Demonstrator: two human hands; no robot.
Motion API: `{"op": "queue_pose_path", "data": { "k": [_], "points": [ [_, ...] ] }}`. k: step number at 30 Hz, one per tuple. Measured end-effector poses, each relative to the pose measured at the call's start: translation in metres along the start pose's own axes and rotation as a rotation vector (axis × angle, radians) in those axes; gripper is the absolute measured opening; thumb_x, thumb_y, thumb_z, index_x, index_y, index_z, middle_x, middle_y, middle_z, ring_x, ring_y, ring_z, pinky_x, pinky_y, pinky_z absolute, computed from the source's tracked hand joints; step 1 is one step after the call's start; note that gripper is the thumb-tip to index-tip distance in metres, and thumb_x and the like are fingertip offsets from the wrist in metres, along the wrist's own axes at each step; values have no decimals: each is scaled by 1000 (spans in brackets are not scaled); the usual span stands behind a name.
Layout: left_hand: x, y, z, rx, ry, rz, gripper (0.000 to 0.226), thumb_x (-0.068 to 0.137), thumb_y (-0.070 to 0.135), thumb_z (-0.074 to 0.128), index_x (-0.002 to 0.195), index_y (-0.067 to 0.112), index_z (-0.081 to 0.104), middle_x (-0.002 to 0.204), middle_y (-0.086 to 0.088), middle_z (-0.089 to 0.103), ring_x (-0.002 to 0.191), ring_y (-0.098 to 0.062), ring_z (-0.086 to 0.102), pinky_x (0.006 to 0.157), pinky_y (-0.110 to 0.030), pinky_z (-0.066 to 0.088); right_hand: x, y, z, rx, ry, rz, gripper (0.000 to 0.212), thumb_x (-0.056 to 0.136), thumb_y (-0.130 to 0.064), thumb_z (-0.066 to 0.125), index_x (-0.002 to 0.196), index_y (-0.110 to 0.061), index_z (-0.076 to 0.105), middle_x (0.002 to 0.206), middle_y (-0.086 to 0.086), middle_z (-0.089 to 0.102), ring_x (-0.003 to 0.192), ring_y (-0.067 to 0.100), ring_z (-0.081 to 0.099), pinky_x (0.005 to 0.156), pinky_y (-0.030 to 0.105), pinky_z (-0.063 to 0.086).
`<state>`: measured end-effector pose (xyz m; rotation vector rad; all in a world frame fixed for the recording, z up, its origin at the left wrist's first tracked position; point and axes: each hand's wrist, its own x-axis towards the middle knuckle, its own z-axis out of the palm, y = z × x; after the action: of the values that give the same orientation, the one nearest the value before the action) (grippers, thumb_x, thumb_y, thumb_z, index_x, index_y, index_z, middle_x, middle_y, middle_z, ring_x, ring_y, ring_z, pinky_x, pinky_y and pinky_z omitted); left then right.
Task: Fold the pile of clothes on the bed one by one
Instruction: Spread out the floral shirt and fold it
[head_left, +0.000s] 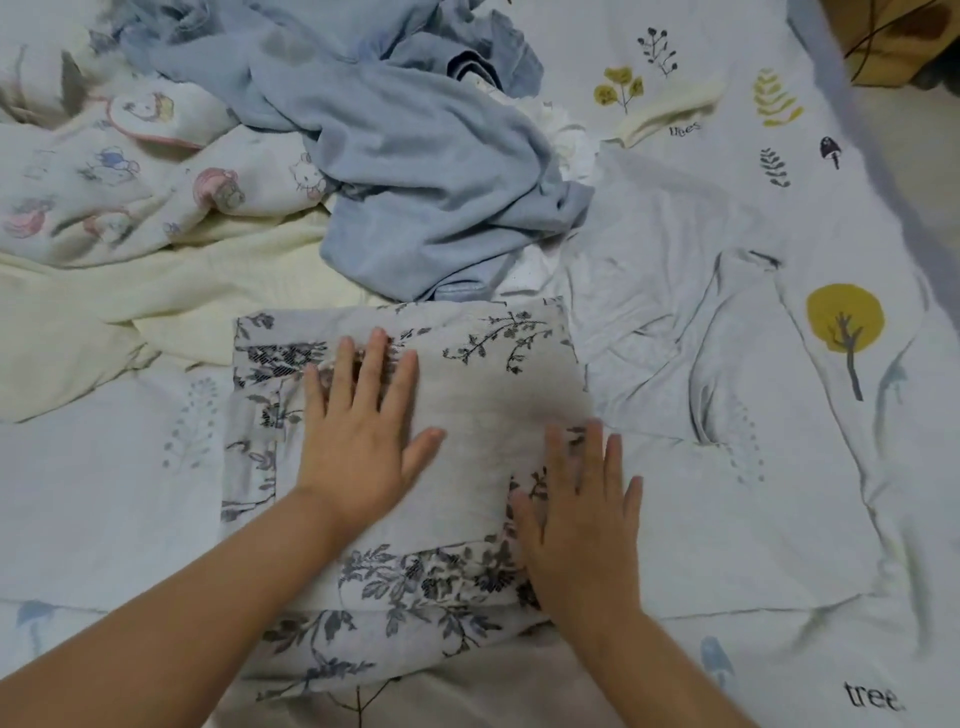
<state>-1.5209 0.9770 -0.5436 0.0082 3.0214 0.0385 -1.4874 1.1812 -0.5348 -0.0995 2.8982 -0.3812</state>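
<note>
Your two hands, left (358, 447) and right (576, 519), press flat with straight fingers on one floral garment (488, 395); beyond your fingertips lies one pile (405, 156).

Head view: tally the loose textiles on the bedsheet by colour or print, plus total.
Floral-print: 1, floral piece, under both hands
Blue: 1, blue heap
Cartoon-print: 1, cartoon piece
Cream: 1, cream piece
Pale grey: 1, grey garment
Total: 5
</note>
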Motion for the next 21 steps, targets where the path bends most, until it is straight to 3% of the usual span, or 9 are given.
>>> {"op": "queue_pose_path", "data": {
  "k": [2,5,8,11,13,14,15,18,21],
  "points": [
    [-3,6,0,34,-26,11,72,84,68,-2,146,32,-9,152,-4,-14,140,-30,-16,108,-49,-20,15,1,-5,51,-22,24,65,94,-56,20,148,-27,-2,156,12,-12,143,28,-16,112,45,-6],
    [-6,-1,19,19,-167,-154,65,75,71,-21,129,41,-39,143,2,-39,138,-31,-29,105,-55,-23,33,6,2,-5,-150,6,69,94,-55,20,139,-32,-27,153,10,-27,142,29,-21,114,47,-7],
    [-5,-4,22,-23,-227,-170,63,75,67,-14,127,42,-39,143,-1,-39,140,-32,-24,107,-55,-18,40,11,6,28,-201,-38,71,95,-55,23,144,-31,-21,154,10,-25,143,28,-16,117,44,0],
    [-12,-11,3,-69,-83,-153,68,91,56,21,146,30,-10,157,-10,-9,144,-32,-5,110,-54,-11,39,17,-4,155,-188,-82,72,94,-52,34,149,-30,-8,156,8,-16,144,25,-1,115,38,12],
    [-27,-25,-10,-159,143,-301,67,90,39,48,146,12,24,151,-23,17,139,-38,17,111,-58,6,35,21,-13,246,-132,-36,73,93,-47,42,150,-27,1,156,8,3,139,26,20,109,38,27],
    [-35,-33,-13,-190,208,-428,65,86,35,52,141,7,31,147,-28,24,134,-42,24,108,-59,16,33,23,-16,296,-123,12,73,93,-45,46,149,-26,4,152,9,14,133,26,30,104,37,33],
    [-44,-43,-15,-235,216,-582,64,86,33,54,139,5,33,143,-30,27,130,-45,28,105,-59,23,31,23,-18,342,-135,62,74,92,-44,48,149,-25,6,146,10,24,126,26,38,100,36,37],
    [-63,-63,-14,-604,11,-1010,64,88,36,57,141,11,30,139,-27,36,121,-45,41,100,-53,34,32,21,-21,403,-248,184,79,89,-48,52,149,-26,6,135,11,37,116,29,48,95,39,42],
    [-74,-64,-12,-978,-131,-979,52,88,36,59,131,15,40,105,-14,62,82,-28,59,75,-38,48,35,17,-21,439,-311,265,88,84,-50,59,149,-27,5,135,15,41,116,33,49,94,38,40]
  ]
}}
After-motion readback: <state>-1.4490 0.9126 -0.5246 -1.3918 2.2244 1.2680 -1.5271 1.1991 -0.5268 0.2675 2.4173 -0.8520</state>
